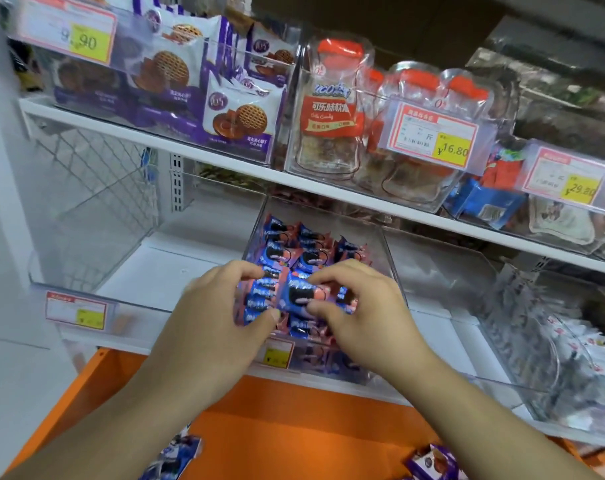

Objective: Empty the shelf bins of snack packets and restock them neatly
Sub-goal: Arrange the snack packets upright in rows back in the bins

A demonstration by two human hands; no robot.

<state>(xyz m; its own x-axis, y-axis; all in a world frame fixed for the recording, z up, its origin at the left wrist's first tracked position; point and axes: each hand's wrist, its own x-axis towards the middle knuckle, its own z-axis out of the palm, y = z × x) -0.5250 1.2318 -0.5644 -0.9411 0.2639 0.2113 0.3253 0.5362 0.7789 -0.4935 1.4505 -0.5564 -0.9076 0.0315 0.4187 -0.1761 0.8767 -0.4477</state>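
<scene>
A clear plastic bin (380, 237) in the middle of the lower shelf holds several blue-and-pink cookie packets (311, 251). My left hand (221, 306) grips a stack of these packets (259, 299) over the bin's front. My right hand (360, 306) pinches one packet (299, 296) between thumb and fingers, right beside the stack. To the left stands a clear bin (86, 299) that looks empty; another clear bin (467, 306) sits to the right.
The upper shelf (225, 157) carries bins of purple biscuit packs (235, 116) and red-capped candy bags (332, 112) with price tags. White packets (571, 358) fill a bin at lower right. Loose packets (176, 455) lie on the orange surface (294, 427) below.
</scene>
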